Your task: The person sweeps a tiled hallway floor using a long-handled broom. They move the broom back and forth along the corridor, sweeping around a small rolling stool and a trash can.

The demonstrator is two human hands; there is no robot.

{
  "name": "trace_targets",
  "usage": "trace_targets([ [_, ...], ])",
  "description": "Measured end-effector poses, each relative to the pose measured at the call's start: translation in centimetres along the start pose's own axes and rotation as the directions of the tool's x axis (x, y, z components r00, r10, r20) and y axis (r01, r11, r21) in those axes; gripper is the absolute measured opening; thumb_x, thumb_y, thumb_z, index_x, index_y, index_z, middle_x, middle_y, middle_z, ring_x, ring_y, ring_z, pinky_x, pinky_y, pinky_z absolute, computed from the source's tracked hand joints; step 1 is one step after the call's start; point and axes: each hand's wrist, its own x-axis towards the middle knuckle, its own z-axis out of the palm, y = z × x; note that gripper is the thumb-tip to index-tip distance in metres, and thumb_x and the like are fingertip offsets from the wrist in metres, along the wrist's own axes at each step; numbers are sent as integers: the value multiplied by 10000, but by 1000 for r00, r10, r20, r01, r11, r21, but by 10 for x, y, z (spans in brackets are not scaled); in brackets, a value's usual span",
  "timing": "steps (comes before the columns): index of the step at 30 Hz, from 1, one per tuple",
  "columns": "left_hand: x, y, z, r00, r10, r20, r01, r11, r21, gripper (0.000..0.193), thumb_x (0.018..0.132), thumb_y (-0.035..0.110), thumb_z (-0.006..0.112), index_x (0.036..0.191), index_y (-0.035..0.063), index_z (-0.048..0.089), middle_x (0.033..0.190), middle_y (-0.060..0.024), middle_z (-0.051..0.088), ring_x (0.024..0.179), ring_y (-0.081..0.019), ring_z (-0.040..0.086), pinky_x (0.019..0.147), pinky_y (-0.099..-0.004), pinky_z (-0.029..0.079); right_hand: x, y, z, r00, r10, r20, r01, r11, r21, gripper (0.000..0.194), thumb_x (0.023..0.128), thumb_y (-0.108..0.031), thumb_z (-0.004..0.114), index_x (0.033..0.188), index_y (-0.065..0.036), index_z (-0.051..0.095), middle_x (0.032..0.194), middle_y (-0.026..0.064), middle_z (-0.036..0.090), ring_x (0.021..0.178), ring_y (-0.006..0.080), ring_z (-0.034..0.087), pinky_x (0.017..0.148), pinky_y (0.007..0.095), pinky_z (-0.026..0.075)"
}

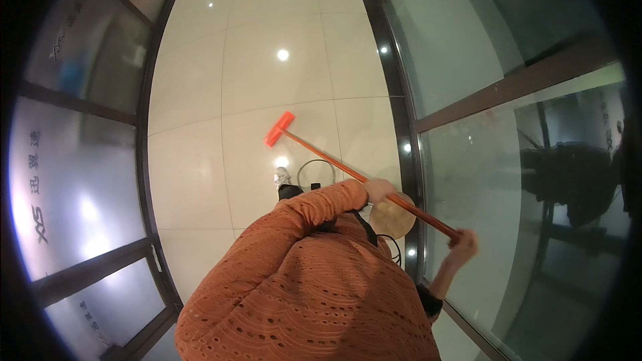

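Note:
A long-handled floor cleaning tool with an orange head (279,129) rests on the tiled floor; whether it is a broom or a mop I cannot tell. Its reddish-brown handle (326,156) slants back to the right across my front. My left hand (379,190), its arm drawn across my body in an orange sleeve, grips the handle partway up and looks blurred. Higher on the handle, close to its end, my right hand (464,244) is closed around it, near the glass on the right. Below my left hand shows a round beige disc-like object (392,219), partly hidden.
Frosted glass panels (80,180) bearing writing line the left, in dark frames. Glass panels (464,170) stand along the right behind a dark floor border (396,115). A thin dark cable loop (316,160) is by my silver shoe (282,176). Ceiling lights reflect off the glossy tiles (273,75).

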Motion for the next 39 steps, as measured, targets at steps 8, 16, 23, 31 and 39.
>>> trace_targets([
  [8,-74,-105,-56,829,-559,16,522,784,338,346,725,321,702,1010,160,589,889,-70,631,909,-290,597,734,-411,449,-21,11,114,795,-11,607,17,1000,-4,178,851,-132,593,784,29,632,627,25,550,572,78,499,501,244,389],
  [16,27,-11,-7,998,-18,58,17,1000,14,372,783,272,677,1109,127,571,975,-129,636,917,-332,594,760,-431,457,23,-29,-3,979,117,168,-103,990,-93,200,860,-147,572,724,-7,615,611,16,542,518,77,484,430,213,343],
  [23,77,120,54,911,325,253,-214,898,-384,272,824,267,630,1020,95,552,804,-142,608,811,-339,587,693,-432,427,-11,-68,-142,893,-80,-443,-50,960,-274,345,916,-291,547,679,-40,562,608,-3,501,509,55,411,443,219,296],
  [31,53,59,59,885,324,334,-272,943,-192,192,814,166,627,983,85,588,832,-144,610,817,-325,587,707,-422,434,-53,-1,-98,824,-186,-534,66,969,-236,318,917,-187,451,642,-32,480,654,1,449,572,121,395,477,258,319],
  [39,-23,-48,1,973,-232,-13,213,868,449,265,740,215,688,978,147,596,829,-89,613,816,-316,595,690,-432,456,-76,21,20,942,124,312,-115,992,-47,181,875,-129,575,846,41,631,638,30,573,553,77,516,497,227,416],
])
